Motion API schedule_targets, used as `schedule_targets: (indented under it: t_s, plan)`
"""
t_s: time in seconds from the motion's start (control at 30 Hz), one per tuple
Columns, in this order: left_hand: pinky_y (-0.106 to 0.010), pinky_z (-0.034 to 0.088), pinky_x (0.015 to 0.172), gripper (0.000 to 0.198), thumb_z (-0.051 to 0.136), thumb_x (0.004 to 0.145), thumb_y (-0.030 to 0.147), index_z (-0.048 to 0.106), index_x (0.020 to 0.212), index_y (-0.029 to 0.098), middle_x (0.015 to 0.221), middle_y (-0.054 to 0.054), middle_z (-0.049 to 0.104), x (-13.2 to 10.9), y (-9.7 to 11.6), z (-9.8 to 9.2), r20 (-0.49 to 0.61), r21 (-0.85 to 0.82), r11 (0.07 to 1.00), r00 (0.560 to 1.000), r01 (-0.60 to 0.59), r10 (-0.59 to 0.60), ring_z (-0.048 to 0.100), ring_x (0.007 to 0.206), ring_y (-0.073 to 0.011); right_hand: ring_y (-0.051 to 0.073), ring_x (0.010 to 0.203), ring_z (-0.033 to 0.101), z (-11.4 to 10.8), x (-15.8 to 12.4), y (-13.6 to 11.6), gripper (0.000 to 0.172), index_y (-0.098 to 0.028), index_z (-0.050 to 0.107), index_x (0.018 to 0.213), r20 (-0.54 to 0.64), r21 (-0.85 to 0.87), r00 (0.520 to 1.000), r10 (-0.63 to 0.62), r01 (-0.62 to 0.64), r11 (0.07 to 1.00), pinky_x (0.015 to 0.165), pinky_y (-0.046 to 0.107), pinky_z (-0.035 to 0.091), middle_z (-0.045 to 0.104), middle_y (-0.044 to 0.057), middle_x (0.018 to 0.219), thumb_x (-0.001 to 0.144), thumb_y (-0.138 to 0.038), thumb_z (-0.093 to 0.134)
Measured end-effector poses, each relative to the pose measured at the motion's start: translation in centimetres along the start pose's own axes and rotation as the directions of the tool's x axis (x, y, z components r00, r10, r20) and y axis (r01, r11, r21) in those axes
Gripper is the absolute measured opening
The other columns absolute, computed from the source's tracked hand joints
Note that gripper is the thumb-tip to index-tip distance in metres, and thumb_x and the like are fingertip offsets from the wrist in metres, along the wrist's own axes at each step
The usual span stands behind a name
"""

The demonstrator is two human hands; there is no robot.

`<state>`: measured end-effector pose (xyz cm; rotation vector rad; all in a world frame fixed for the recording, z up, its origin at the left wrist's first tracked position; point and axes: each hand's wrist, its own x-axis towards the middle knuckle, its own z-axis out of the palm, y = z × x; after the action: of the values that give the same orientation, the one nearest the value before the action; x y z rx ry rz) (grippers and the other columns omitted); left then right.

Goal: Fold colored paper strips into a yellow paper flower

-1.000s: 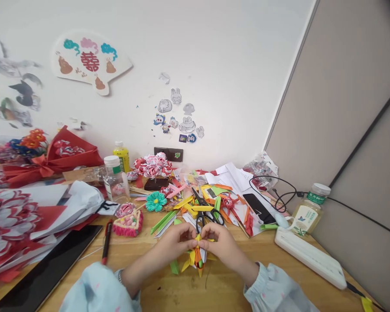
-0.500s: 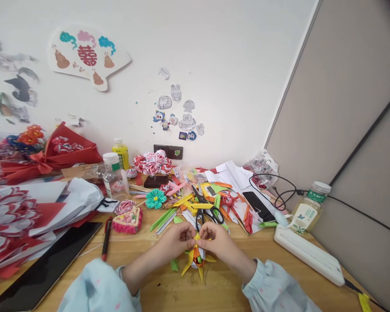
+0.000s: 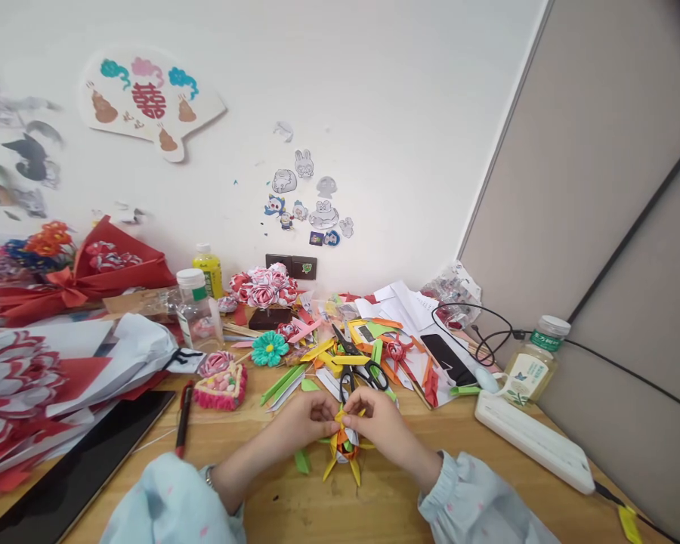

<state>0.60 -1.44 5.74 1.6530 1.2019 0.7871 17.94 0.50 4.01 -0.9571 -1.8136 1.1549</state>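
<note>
Paper star [image 3: 343, 449] pinched, seemingly, between closed fingertips of left hand [image 3: 304, 420] and right hand [image 3: 377, 423], near the table [image 3: 385, 506] edge.

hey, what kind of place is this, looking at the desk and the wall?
Probably a paper-craft desk in a corner of a room. Both hands pinch a folded paper flower; black scissors lie among coloured paper strips, and paper cutouts are stuck on the wall.

1 head-worn view looks forward and down from just above and behind the hands, close to them. The left hand [image 3: 303, 423] and right hand [image 3: 382, 425] sit low at centre; the table [image 3: 249, 446] and wall [image 3: 374, 98] stretch beyond them.
</note>
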Motion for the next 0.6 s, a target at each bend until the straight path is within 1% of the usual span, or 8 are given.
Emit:
schedule_targets:
  t_s: [0.1,0.17,0.3,0.37,0.47,0.53,0.6]
  plan:
    - [-0.021,0.042,0.053,0.011,0.064,0.060,0.024,0.059,0.066,0.015,0.057,0.005,0.059,-0.1,-0.1,0.1,-0.008,0.009,1.000,1.000,0.023,-0.023,0.054,0.055,-0.0106,0.015,0.071,0.058,-0.2,-0.1,-0.2,0.007,-0.018,0.062,0.073,0.018,-0.002,1.000,0.009,-0.009,1.000,0.063,0.024,0.043,0.061,-0.001,0.072,0.068,-0.019,0.066]
    - [-0.021,0.042,0.053,0.011,0.064,0.059,0.023,0.058,0.064,0.015,0.055,0.005,0.059,0.0,-0.2,0.2,-0.024,0.022,0.999,0.999,0.029,-0.028,0.053,0.054,-0.0105,0.014,0.070,0.057,-0.5,-0.1,-0.5,0.008,-0.017,0.062,0.074,0.057,0.000,0.998,0.019,-0.019,1.000,0.063,0.024,0.044,0.061,-0.001,0.072,0.067,-0.019,0.066]
    - [-0.022,0.039,0.051,0.008,0.063,0.059,0.022,0.057,0.059,0.016,0.056,0.003,0.059,0.0,-0.4,0.7,-0.101,0.093,0.996,0.995,0.011,-0.002,0.052,0.054,-0.0116,0.014,0.071,0.058,-1.0,-0.1,-0.8,0.013,-0.017,0.063,0.077,0.150,-0.005,0.988,0.031,-0.031,1.000,0.066,0.025,0.045,0.062,-0.001,0.071,0.065,-0.016,0.068]
    - [-0.023,0.037,0.051,0.008,0.062,0.060,0.021,0.057,0.058,0.016,0.057,0.002,0.059,-0.1,-0.3,0.8,-0.128,0.132,0.991,0.992,-0.003,0.020,0.050,0.055,-0.0121,0.014,0.070,0.057,-1.1,-0.1,-0.6,0.013,-0.017,0.062,0.076,0.145,-0.006,0.989,0.029,-0.029,1.000,0.065,0.025,0.045,0.061,-0.001,0.072,0.064,-0.013,0.067]
    - [-0.023,0.035,0.051,0.008,0.062,0.060,0.020,0.056,0.057,0.016,0.056,0.003,0.057,-0.2,0.1,0.9,-0.129,0.155,0.988,0.991,-0.017,0.037,0.048,0.054,-0.0117,0.013,0.068,0.056,-0.9,-0.1,-0.1,0.015,-0.017,0.061,0.074,0.122,-0.021,0.992,0.034,-0.031,0.999,0.062,0.023,0.043,0.060,-0.002,0.070,0.063,-0.010,0.066]
    - [-0.022,0.035,0.051,0.009,0.062,0.060,0.019,0.054,0.057,0.016,0.056,0.004,0.055,-0.3,0.3,1.0,-0.115,0.144,0.989,0.993,-0.018,0.034,0.047,0.054,-0.0111,0.013,0.066,0.056,-0.8,-0.1,0.0,0.015,-0.018,0.061,0.073,0.119,-0.039,0.992,0.037,-0.033,0.999,0.060,0.022,0.042,0.059,-0.003,0.068,0.062,-0.009,0.066]
    - [-0.022,0.037,0.052,0.009,0.062,0.061,0.019,0.054,0.059,0.016,0.057,0.005,0.055,-0.3,0.3,0.9,-0.076,0.112,0.994,0.997,-0.015,0.023,0.049,0.055,-0.0109,0.012,0.066,0.055,-0.8,-0.1,0.0,0.015,-0.017,0.060,0.072,0.122,-0.049,0.992,0.032,-0.026,0.998,0.059,0.022,0.042,0.059,-0.003,0.068,0.061,-0.008,0.066]
